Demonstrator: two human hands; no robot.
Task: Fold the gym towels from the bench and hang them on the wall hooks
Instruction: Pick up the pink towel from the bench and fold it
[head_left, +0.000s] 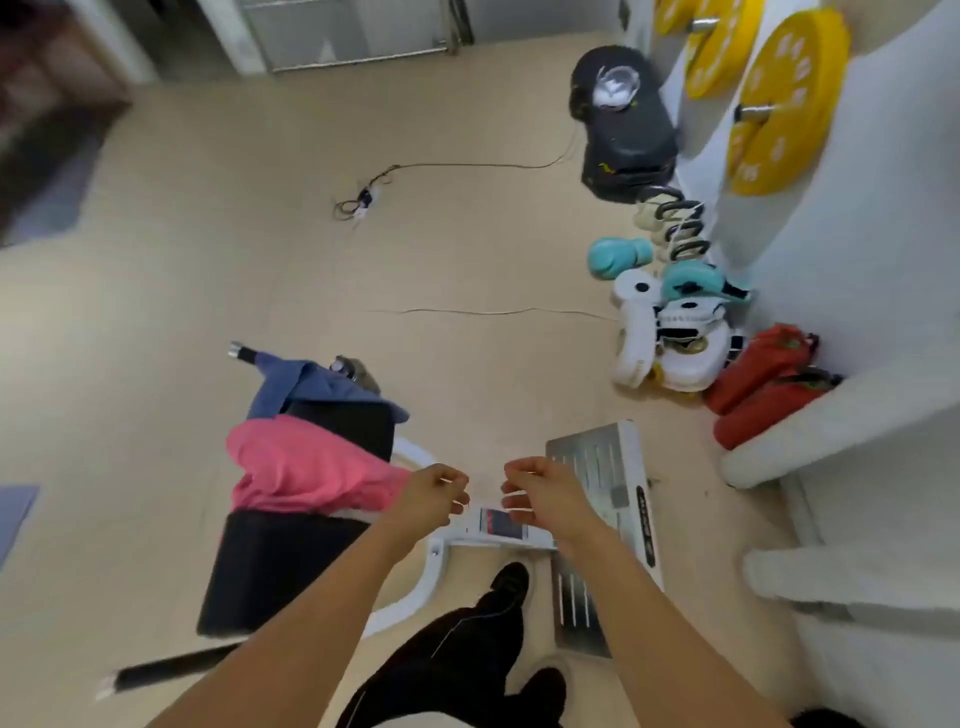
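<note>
Your left hand (428, 493) and right hand (540, 491) hang side by side over the floor, a narrow gap between them. Both have the fingers loosely curled and grasp nothing. The pink towel (306, 467) lies over the black bench (275, 566) just to the left of your left hand; its right edge almost touches your wrist. The blue towel (317, 387) is draped on the far end of the bench, beyond the pink one. Close to the right of your right hand lies a grey metal platform (597, 467). Ahead of both hands the beige floor (260, 260) is wide, crossed only by a thin cable (493, 312).
</note>
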